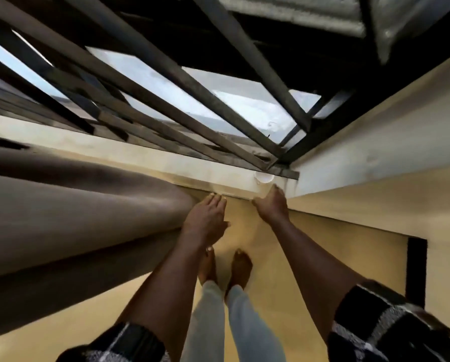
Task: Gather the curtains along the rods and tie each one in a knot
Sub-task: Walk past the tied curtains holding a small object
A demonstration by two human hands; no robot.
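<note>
The brown curtain hangs in thick folds on the left, its right edge ending just below the window sill. Right beside that edge is the left hand, its fingers straight and together, holding nothing, with the tips at the sill's front edge. Clear of the curtain, the right hand reaches to the sill's right corner just under a small white round thing, but its fingers are foreshortened and I cannot tell whether they grip anything.

Two hands, two feet — one curtain
</note>
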